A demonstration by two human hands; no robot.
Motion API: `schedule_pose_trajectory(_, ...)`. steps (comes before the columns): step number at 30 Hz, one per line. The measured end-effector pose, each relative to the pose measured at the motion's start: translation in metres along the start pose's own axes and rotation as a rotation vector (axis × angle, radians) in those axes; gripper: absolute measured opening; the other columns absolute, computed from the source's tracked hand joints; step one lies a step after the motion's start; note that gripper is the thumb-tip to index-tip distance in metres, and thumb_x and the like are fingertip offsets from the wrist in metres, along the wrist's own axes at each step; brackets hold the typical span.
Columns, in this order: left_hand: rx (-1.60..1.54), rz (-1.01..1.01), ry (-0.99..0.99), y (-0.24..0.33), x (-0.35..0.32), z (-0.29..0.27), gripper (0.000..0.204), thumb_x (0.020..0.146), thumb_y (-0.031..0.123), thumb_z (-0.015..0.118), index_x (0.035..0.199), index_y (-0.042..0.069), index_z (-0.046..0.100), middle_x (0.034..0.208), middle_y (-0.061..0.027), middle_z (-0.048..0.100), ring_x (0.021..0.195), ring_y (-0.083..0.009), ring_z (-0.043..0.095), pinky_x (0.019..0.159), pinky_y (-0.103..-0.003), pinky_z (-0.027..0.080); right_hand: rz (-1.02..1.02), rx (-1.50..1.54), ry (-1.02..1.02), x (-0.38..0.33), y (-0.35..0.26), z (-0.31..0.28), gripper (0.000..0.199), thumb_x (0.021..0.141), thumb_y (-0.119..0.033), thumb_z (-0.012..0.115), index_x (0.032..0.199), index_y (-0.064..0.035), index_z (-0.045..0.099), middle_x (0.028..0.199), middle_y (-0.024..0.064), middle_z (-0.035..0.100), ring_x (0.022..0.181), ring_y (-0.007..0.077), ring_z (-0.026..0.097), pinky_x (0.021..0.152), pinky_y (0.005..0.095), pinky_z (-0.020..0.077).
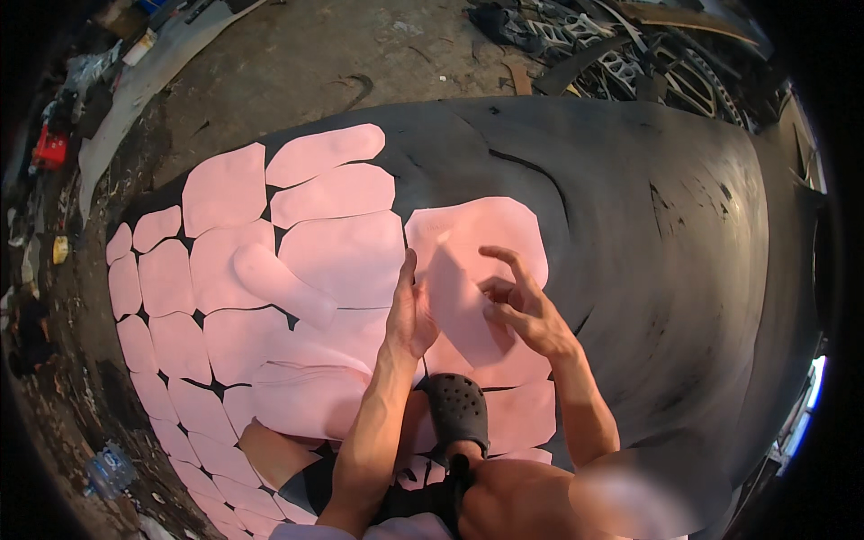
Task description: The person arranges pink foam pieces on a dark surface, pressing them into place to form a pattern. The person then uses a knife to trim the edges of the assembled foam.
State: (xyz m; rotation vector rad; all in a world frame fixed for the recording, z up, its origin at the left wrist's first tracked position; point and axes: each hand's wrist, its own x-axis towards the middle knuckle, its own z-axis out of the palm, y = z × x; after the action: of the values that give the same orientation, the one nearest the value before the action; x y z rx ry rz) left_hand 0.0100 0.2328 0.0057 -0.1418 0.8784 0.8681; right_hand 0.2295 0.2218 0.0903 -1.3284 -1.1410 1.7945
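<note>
A thin pink sheet piece (463,310) is tilted up between my two hands, above the pink pieces on the black sheet. My left hand (414,313) grips its left edge, with the thumb pointing up and the other fingers mostly hidden. At the right edge my right hand (526,310) has its thumb and a bent finger against the piece, while the index finger is stretched apart. Beneath lies a large pink piece (517,229) with cut corners. A rounded pink strip (279,286) rests loose to the left, on top of others.
A big black rubber-like sheet (666,270) spreads under the pink pieces, with slits and scuffs. One foot in a dark perforated clog (457,409) stands on the pieces. Cut scraps (630,63) are heaped at the far right. A plastic bottle (112,470) lies at the near left.
</note>
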Motion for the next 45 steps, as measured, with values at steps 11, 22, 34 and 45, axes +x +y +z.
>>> schedule_pose_trajectory(11,-0.042,0.561,0.198,0.006,0.034,0.001,0.046,0.108,0.011,0.076,0.15,0.002,0.06,0.146,-0.009,0.068,0.128,-0.0211,0.069,0.114,-0.04,0.057,0.009,0.091,0.288,0.028,0.047,-0.046,0.055,0.111,-0.037,0.072,0.147,0.0036,0.062,0.108,0.0051,0.072,0.101,0.015,0.071,0.088,0.0342,0.0576)
schedule_pose_trajectory(22,0.817,0.699,0.433,0.099,0.116,0.023,0.025,0.094,0.014,0.091,0.11,-0.004,0.085,0.089,-0.0024,0.077,0.075,-0.0117,0.066,0.069,-0.026,0.053,-0.064,-0.321,0.589,0.155,0.035,-0.13,0.036,0.105,-0.031,0.079,0.127,-0.0032,0.072,0.093,0.0022,0.072,0.081,0.0113,0.07,0.072,0.031,0.0557)
schedule_pose_trajectory(34,1.183,0.999,0.42,0.096,0.133,0.013,0.019,0.097,0.011,0.088,0.104,-0.005,0.084,0.084,-0.0072,0.078,0.072,-0.0148,0.067,0.071,-0.031,0.056,-0.04,-0.606,0.666,0.164,0.05,-0.135,0.032,0.098,-0.028,0.086,0.099,-0.0022,0.068,0.074,0.0012,0.066,0.07,0.0099,0.066,0.067,0.0298,0.054)
schedule_pose_trajectory(45,1.347,1.231,0.288,0.082,0.149,-0.005,0.012,0.106,0.011,0.077,0.109,0.003,0.069,0.095,-0.0067,0.068,0.075,-0.0203,0.061,0.071,-0.038,0.054,-0.028,-0.572,0.715,0.173,0.057,-0.136,0.03,0.093,-0.03,0.084,0.105,-0.0044,0.073,0.076,0.003,0.072,0.067,0.0146,0.067,0.066,0.0357,0.0546)
